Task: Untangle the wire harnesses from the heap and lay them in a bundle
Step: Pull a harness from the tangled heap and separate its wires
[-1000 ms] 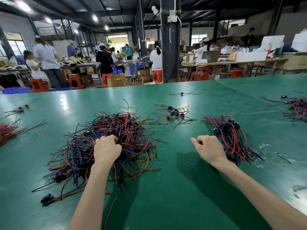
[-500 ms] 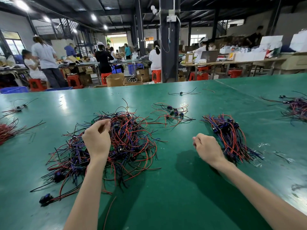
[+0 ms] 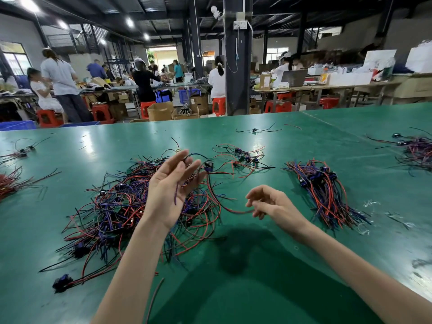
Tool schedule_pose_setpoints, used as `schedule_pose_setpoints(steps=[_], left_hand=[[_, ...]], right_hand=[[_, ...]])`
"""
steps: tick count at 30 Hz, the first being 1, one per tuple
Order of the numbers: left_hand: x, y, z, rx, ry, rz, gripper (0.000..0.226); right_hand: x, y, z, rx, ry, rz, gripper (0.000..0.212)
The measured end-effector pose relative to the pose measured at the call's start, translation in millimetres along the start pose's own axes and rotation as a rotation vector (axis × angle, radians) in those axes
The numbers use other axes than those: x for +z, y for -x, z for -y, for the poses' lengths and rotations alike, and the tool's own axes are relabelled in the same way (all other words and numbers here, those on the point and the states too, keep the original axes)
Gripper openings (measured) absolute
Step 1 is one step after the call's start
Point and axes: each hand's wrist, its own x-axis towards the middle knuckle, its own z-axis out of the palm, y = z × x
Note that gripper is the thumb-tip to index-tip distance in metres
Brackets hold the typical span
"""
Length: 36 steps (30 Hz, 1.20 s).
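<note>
Harness (image 3: 230, 211), red-black-purple, blue connector (image 3: 208, 165), across straight-fingered left hand (image 3: 170, 190), tail in pinch of right hand (image 3: 273, 204)

Heap (image 3: 121, 206): middle hidden behind left hand (image 3: 170, 192). Red wires (image 3: 9, 183): cut by left edge. Purple tangle (image 3: 418, 150): blurred, cut by right edge. Right hand (image 3: 273, 204): fingertips blurred, grip on harness wire (image 3: 233, 211) unclear.

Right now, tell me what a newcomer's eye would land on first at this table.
First the big tangled heap of red, blue and black wires on the green table, left of centre. Above it the left hand holds up one harness, draped through its straight fingers, while the right hand pinches its red tail. Right of the hands lies a tidy bundle.
</note>
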Motion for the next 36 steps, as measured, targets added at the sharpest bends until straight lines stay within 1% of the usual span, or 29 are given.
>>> schedule_pose_setpoints(steps=[2,3,6,10,12,16,18,20,21,23,24,25,27,28,29,30,32,34,36], left_hand=[[7,2,8,-0.066,0.016,0.039,0.023],[10,4,13,-0.097,0.014,0.051,0.024],[15,6,28,-0.155,-0.003,0.091,0.023],[22,11,46,-0.186,-0.013,0.134,0.023],[23,13,49,-0.195,-0.03,0.14,0.021],[22,10,47,-0.221,-0.088,0.088,0.022],[19,10,44,-0.243,-0.128,0.065,0.022],[17,10,45,-0.238,-0.248,0.036,0.023],[15,10,47,-0.199,-0.395,0.016,0.024],[13,10,54,-0.037,-0.795,-0.005,0.018],[14,12,57,0.046,-0.926,0.023,0.011],[17,14,60,0.1,-1.0,0.068,0.013],[21,20,66,0.128,-1.054,0.176,0.033],[21,22,70,0.163,-1.126,0.22,0.038],[21,23,73,0.217,-1.221,0.258,0.04],[21,25,75,0.26,-1.295,0.282,0.039],[20,25,76,0.282,-1.324,0.276,0.034],[19,23,75,0.248,-1.307,0.261,0.03],[19,22,74,0.164,-1.292,0.262,0.028]], right_hand=[[4,2,7,-0.017,-0.147,0.03,0.013],[6,3,11,-0.01,-0.217,0.041,0.011],[7,4,19,0.034,-0.307,0.091,0.029],[9,8,20,0.043,-0.284,0.178,0.034],[10,8,20,0.04,-0.288,0.155,0.032],[5,5,25,0.114,-0.484,0.087,0.022],[2,4,26,0.153,-0.528,0.056,0.017],[0,2,25,0.189,-0.483,0.021,0.012],[0,1,23,0.202,-0.441,0.012,0.014],[-1,1,20,0.207,-0.315,0.016,0.015],[-1,1,19,0.194,-0.221,0.025,0.015],[-2,1,18,0.17,-0.1,0.03,0.015],[-2,3,16,0.081,0.182,0.028,0.017],[-1,4,15,0.03,0.285,0.033,0.018],[0,5,15,-0.008,0.339,0.043,0.018],[1,6,15,-0.031,0.358,0.052,0.018],[1,7,16,-0.051,0.385,0.059,0.019],[-2,6,17,-0.053,0.395,0.075,0.016],[-6,5,17,-0.046,0.413,0.089,0.014]])
